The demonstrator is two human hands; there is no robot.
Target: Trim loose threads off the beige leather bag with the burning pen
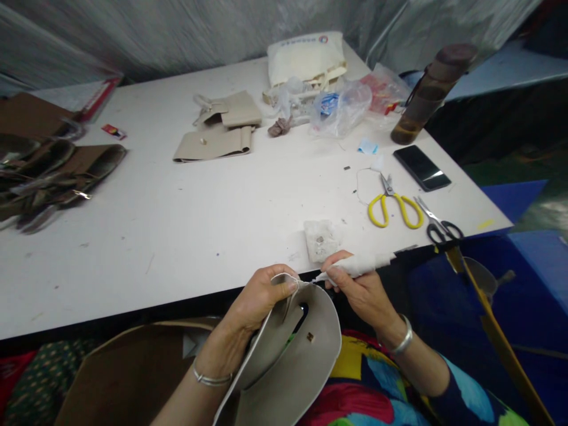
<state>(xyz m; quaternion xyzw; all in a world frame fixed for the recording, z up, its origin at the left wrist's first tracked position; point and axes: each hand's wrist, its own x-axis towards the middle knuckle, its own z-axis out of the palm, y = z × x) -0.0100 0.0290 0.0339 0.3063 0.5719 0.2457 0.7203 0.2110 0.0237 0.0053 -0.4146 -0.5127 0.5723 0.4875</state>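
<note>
My left hand (268, 296) pinches the top edge of a beige bag body (306, 361), thumb on the near side. The bag hangs in front of me below the table edge, its mouth facing up, with a slot and a small metal fitting showing. In my right hand (361, 293) is a white, wrapped-looking tube (361, 265) with a narrow tip. The tip points left, at or very close to the bag edge beside my left fingers; contact is too small to make out. Just beyond my right hand lies a whitish, stained block (320, 239).
Yellow-handled scissors (394, 207), black-handled scissors (441, 228), a phone (421, 168) and a tall bottle (432, 94) are on the right. Beige bag pieces (217, 142), plastic bags (341, 109) and a cream tote (306, 59) lie farther back. Brown bags (57, 171) pile up left.
</note>
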